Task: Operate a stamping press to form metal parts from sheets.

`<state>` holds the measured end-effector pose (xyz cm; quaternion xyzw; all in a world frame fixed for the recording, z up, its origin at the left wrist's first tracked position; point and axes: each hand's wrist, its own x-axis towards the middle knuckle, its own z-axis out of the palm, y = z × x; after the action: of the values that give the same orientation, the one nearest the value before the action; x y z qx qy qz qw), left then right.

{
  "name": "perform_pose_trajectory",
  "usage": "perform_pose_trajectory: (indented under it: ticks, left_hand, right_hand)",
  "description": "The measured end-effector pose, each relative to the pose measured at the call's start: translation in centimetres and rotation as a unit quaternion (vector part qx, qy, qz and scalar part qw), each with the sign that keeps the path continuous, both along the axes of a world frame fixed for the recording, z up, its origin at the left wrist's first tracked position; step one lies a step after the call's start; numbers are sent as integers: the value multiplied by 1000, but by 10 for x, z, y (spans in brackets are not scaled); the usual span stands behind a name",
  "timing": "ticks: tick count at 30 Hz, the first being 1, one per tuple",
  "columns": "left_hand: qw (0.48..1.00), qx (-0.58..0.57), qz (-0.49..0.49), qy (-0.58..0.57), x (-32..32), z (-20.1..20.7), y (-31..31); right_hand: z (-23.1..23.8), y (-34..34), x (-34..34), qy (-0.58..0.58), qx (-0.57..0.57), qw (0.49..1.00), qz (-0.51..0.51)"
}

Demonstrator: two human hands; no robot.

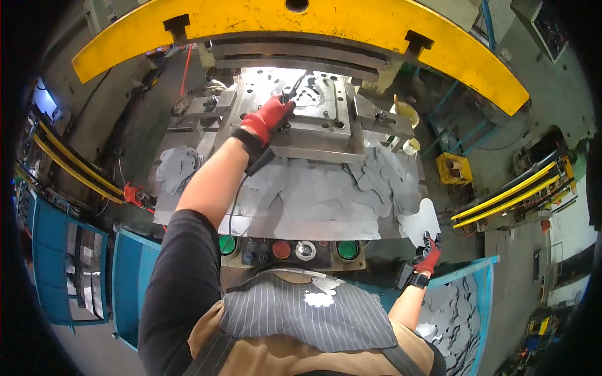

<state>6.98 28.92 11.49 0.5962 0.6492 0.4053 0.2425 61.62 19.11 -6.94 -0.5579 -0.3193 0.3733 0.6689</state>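
The left hand [268,119], gloved in red and black, holds a dark slender tool [300,84] over the steel die [320,145]. To the right of the die and on its near side, I see the right hand [427,255], which grips a pale flat plate [421,222] by the lower part. Grey flat pieces [313,188] lie just before the die, several of them overlapping. Farther before the die, a control panel [326,255] carries two green buttons [347,250]. Beyond the die spans a yellow beam [313,20].

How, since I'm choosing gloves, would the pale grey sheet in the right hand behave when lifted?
Probably stiff: the sheet juts out flat from the right hand, gripped at one end. Perhaps light, as one hand supports it. Its smooth-looking surface may be slippery.
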Motion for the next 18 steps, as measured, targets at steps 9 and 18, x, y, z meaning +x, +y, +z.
perform_pose_trajectory:
  ticks: [9, 18]
  left_hand:
    - [995, 75, 57, 28, -18, 20, -113]
    - [940, -109, 283, -159, -105, -53, -276]
  right_hand:
    - [-71, 24, 54, -98, -31, 995, 17]
    - [8, 27, -54, -72, -21, 986, 150]
